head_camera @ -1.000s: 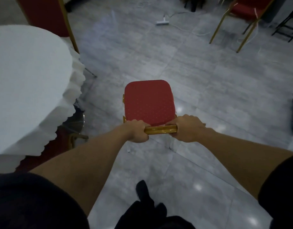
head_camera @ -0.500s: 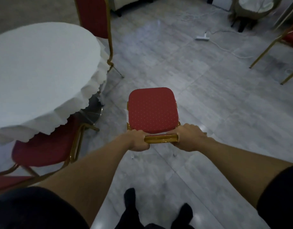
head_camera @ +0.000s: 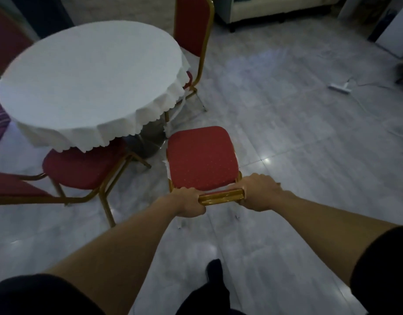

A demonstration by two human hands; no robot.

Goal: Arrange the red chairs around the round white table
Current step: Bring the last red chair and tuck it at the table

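I hold a red chair (head_camera: 201, 158) with a gold frame by the top bar of its backrest. My left hand (head_camera: 189, 202) grips the bar's left end, my right hand (head_camera: 259, 192) the right end. Its seat points away from me, just right of the round white table (head_camera: 86, 78), whose cloth has a scalloped edge. A second red chair (head_camera: 82, 169) is tucked under the table's near edge. A third red chair (head_camera: 191, 26) stands at the table's far right side. Another red chairback (head_camera: 5, 35) shows at the far left.
A steel pedestal base (head_camera: 148, 139) sits under the table, close to the held chair's front. A white power strip (head_camera: 338, 87) with its cable lies on the grey tiled floor at right. A cream sofa (head_camera: 264, 5) stands at the back. My foot (head_camera: 214, 269) is below.
My view has swung left, bringing the whole table and its chairs into sight. The held chair now sits nearer the table's right edge. Both hands keep the same grip.
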